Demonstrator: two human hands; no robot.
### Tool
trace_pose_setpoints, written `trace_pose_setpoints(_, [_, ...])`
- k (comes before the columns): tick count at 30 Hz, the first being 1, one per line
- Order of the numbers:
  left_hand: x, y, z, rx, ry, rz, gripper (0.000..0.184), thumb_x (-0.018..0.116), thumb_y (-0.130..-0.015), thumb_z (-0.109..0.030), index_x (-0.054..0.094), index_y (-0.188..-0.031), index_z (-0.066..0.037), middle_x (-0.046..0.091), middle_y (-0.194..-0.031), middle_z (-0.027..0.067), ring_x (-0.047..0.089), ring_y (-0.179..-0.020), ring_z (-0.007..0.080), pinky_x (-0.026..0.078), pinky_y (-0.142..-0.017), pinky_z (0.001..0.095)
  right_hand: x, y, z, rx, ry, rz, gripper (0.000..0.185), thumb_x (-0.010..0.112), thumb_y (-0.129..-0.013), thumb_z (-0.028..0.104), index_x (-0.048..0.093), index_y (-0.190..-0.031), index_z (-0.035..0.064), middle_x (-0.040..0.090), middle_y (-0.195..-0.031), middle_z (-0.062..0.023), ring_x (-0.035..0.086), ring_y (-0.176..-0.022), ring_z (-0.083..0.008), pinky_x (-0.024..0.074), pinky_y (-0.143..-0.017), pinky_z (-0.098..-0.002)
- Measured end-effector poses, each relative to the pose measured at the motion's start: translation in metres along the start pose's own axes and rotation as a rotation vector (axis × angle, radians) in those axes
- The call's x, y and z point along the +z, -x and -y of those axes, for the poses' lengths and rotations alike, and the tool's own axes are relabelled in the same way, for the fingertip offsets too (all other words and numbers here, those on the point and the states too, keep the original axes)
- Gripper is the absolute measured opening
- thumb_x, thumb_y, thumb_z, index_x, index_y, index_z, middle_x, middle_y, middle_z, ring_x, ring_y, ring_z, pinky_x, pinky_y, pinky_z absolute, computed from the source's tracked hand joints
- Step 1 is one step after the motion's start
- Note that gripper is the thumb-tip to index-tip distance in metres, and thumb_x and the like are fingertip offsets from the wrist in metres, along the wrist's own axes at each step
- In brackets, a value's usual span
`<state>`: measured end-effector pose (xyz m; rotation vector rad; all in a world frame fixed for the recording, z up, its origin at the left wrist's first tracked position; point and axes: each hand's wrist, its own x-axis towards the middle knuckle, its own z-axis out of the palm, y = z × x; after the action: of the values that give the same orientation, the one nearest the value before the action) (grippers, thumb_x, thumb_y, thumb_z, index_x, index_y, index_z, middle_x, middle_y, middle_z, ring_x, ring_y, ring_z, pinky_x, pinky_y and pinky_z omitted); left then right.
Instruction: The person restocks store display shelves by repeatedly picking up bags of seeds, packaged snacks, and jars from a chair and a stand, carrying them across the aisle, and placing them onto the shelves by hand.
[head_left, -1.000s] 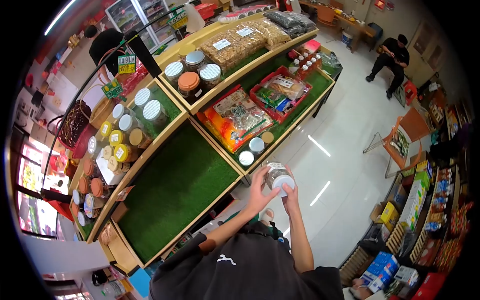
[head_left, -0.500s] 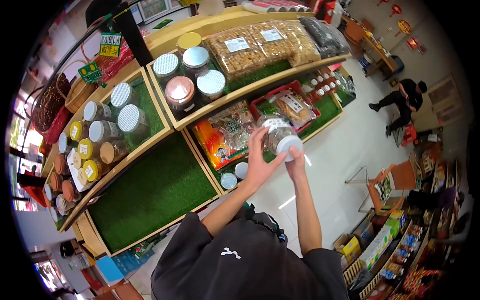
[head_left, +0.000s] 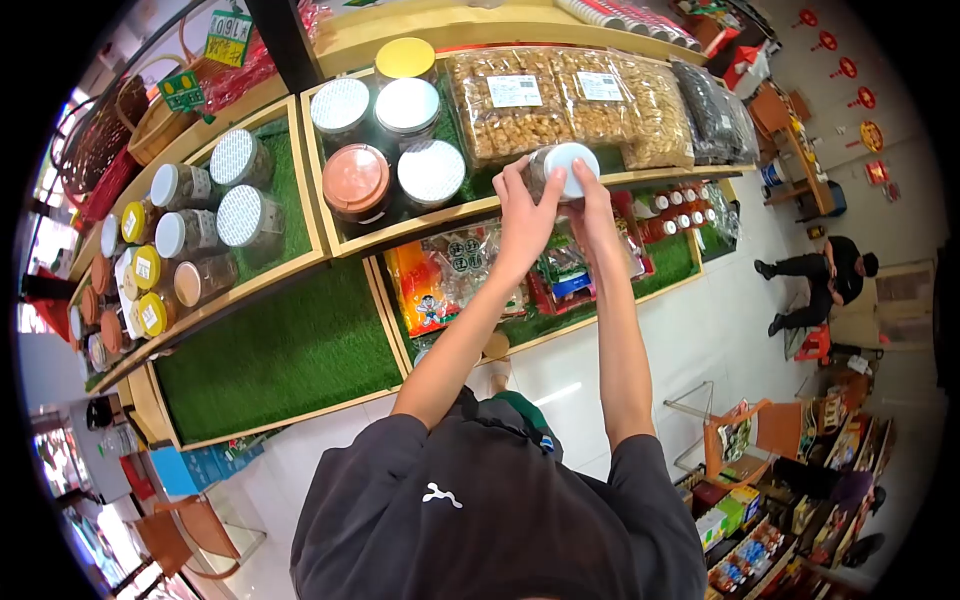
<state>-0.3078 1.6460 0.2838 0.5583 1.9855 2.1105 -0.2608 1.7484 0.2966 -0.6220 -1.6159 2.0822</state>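
Note:
A clear jar with a pale lid (head_left: pixel 571 172) is held between my two hands at the front edge of the upper shelf. My left hand (head_left: pixel 527 215) wraps the jar's left side, thumb near the lid. On its right side, my right hand (head_left: pixel 594 215) grips it with fingers by the lid. Left of the jar stand several lidded jars, among them a white-lidded one (head_left: pixel 431 173), an orange-lidded one (head_left: pixel 357 181) and a yellow-lidded one (head_left: pixel 405 59). Behind it lie bags of brown snacks (head_left: pixel 510 105). The jar's contents are mostly hidden.
Below is a lower shelf with green turf (head_left: pixel 280 350) and a colourful packet (head_left: pixel 425 290). More jars (head_left: pixel 186 234) fill the left section. A seated person (head_left: pixel 835 275) is at the right, beyond an orange chair (head_left: pixel 778 428). Another chair (head_left: pixel 185 535) stands lower left.
Both my hands have carried the jar up and away from me, from over the floor and lower shelf to the upper shelf's edge. The view has shifted closer to the shelves.

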Motion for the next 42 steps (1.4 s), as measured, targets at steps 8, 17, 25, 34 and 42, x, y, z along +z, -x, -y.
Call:
trace_pose_setpoints(8, [0.009,-0.027,0.009,-0.031,-0.015,-0.050,0.070,0.062,-0.087,-0.048,0.040,-0.125,0.006,0.037,-0.120,0.0223,0.043,-0.115,0.0346,0.034,-0.101,0.0382,-0.009,-0.038,0.004,0.085,0.082,0.118,0.055,0.053,-0.091,0.047,0.056,-0.117,-0.0004,0.062,-0.104,-0.0101,0.062,-0.093,-0.0166,0.0544,-0.073,-0.0327])
trace_pose_setpoints(17, [0.012,-0.041,0.017,-0.112,-0.059,-0.100,0.066,0.055,-0.092,-0.047,0.040,-0.128,0.006,0.037,-0.124,0.0220,0.042,-0.118,0.0323,0.032,-0.103,0.0361,-0.018,-0.065,-0.029,0.060,-0.005,0.163,0.055,0.055,-0.090,0.045,0.061,-0.110,-0.0064,0.064,-0.099,-0.0120,0.063,-0.089,-0.0162,0.0518,-0.074,-0.0286])
trace_pose_setpoints(25, [-0.001,-0.029,0.042,-0.187,0.020,-0.239,0.069,0.041,-0.098,-0.046,0.031,-0.138,0.009,0.034,-0.135,0.0265,0.039,-0.126,0.0346,0.029,-0.106,0.0367,0.005,-0.066,-0.039,0.009,0.267,0.234,0.062,0.059,-0.085,0.051,0.060,-0.116,-0.0027,0.066,-0.104,-0.0150,0.062,-0.095,-0.0202,0.0462,-0.085,-0.0306])
trace_pose_setpoints(34, [-0.010,0.000,0.017,-0.102,-0.048,-0.238,0.071,0.049,-0.097,-0.035,0.019,-0.144,0.009,0.025,-0.147,0.0253,0.032,-0.135,0.0307,0.025,-0.110,0.0350,-0.002,-0.060,-0.034,0.320,-0.267,0.375,0.092,0.057,-0.083,0.060,0.025,-0.143,-0.0022,0.037,-0.137,-0.0261,0.063,-0.093,-0.0303,0.0558,-0.076,-0.0372])
trace_pose_setpoints(42, [-0.012,0.009,0.025,-0.072,-0.256,-0.281,0.064,0.049,-0.098,-0.036,0.026,-0.141,0.006,0.033,-0.140,0.0224,0.038,-0.130,0.0326,0.035,-0.104,0.0373,-0.077,-0.098,-0.021,0.316,-0.516,-0.063,0.114,0.068,-0.077,0.055,-0.004,-0.144,-0.0012,0.016,-0.143,-0.0314,0.046,-0.117,-0.0489,0.0481,-0.095,-0.0522])
